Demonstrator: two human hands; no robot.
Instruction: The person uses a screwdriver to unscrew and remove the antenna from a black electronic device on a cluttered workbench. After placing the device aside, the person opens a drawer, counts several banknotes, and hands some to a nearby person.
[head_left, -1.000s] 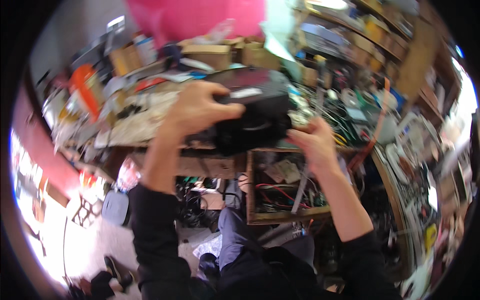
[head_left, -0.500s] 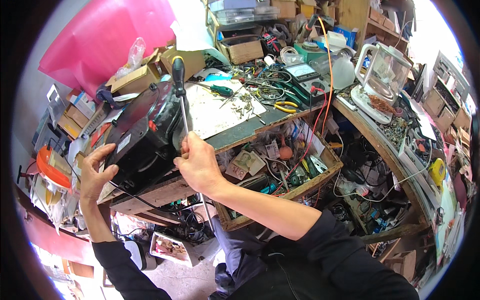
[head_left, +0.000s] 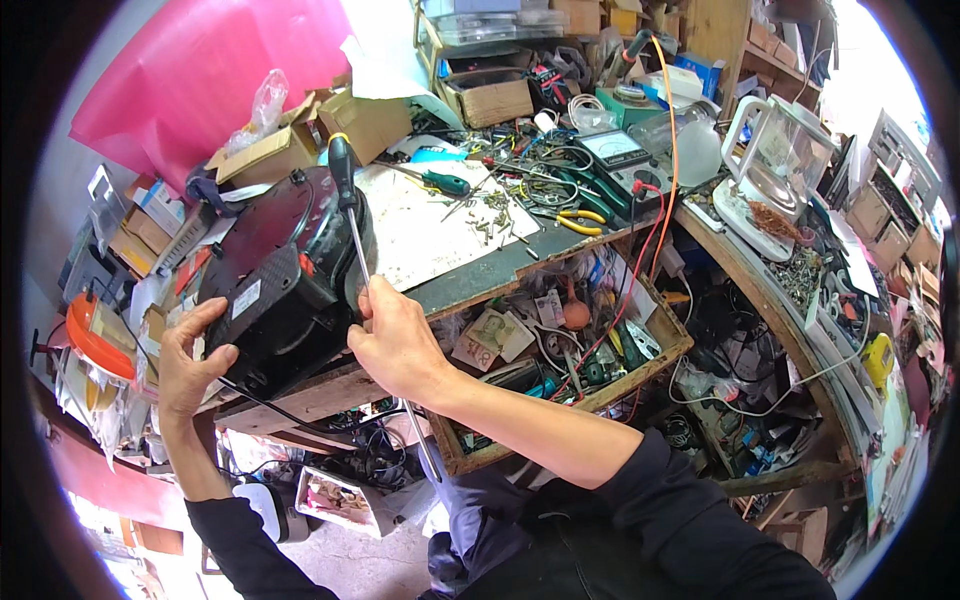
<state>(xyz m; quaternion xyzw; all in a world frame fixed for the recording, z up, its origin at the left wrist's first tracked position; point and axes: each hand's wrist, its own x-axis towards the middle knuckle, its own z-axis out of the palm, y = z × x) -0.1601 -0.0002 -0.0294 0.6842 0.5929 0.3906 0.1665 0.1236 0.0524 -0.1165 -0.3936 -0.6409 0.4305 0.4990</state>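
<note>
The right hand point(head_left: 398, 338) pinches a long screwdriver point(head_left: 344, 180) by its shaft, just left of the open drawer point(head_left: 585, 385); the left hand point(head_left: 188, 362) spreads its fingers against the black appliance point(head_left: 280, 290) (at the surface's point(head_left: 468, 286) near left edge).

Beyond your right hand point(head_left: 398, 340) you have yellow-handled pliers point(head_left: 582, 214) and an analog meter point(head_left: 612, 147); past your left hand point(head_left: 190, 358), a pink sheet point(head_left: 200, 90).

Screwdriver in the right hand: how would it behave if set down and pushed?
The screwdriver is probably stiff: its long shank looks straight and metallic. It may roll, given the rounded handle. Likely handle-heavy: the handle is much thicker than the shank.
</note>
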